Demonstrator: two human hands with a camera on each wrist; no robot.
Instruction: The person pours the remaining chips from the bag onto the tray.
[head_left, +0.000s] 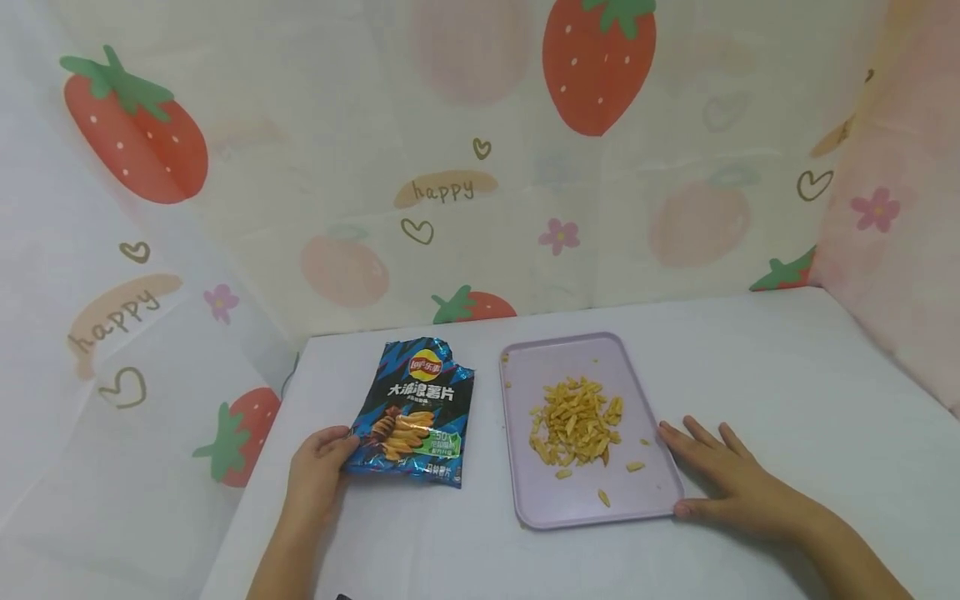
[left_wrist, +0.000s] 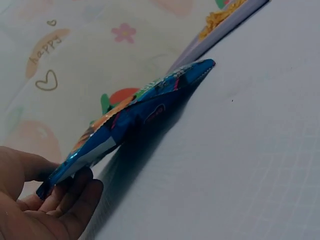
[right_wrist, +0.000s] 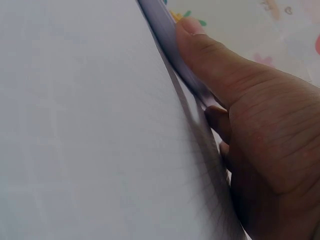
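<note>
My left hand [head_left: 317,471] pinches the lower left corner of a blue and black potato chip bag [head_left: 411,417], thumb on top and fingers beneath. The bag's top edge looks torn, and in the left wrist view the bag [left_wrist: 135,110] tilts, with a shadow under it. To its right lies a light purple tray [head_left: 555,508] bearing a heap of yellow chip pieces [head_left: 577,421]. My right hand [head_left: 742,487] has its fingers spread, with thumb and fingertips touching the tray's right edge. In the right wrist view the thumb [right_wrist: 215,55] rests against the tray's rim.
A white cloth covers the table [head_left: 780,367]. Behind it hangs a curtain [head_left: 600,183] printed with strawberries, hearts and flowers, with side panels left and right. A small dark object [head_left: 342,597] shows at the bottom edge. A few loose pieces [head_left: 603,497] lie apart from the heap.
</note>
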